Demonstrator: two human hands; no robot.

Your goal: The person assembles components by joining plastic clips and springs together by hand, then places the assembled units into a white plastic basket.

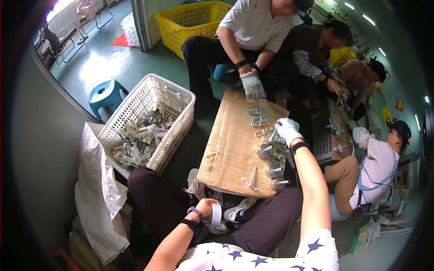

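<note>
My left hand (204,207), bare, is closed on a roll of white tape (216,215) low between my knees. My right hand (288,130), in a white glove, reaches over the right side of a cardboard-topped surface (226,140), its fingers curled in. A pale stick-like part shows under these fingers; I cannot make out exactly what they grip. Blue clothes pegs (260,119) and a beige peg (262,131) lie in a row beyond the glove. Nearer me stand grey round weights with white rods (275,170). A white forked plastic piece (250,179) lies near the front edge.
A white basket (174,90) full of pegs stands at the left, beside a blue stool (107,94). Opposite me sits a person with gloved hands (252,86) at the surface's far edge. Other people work at the right. A yellow basket (181,34) stands behind.
</note>
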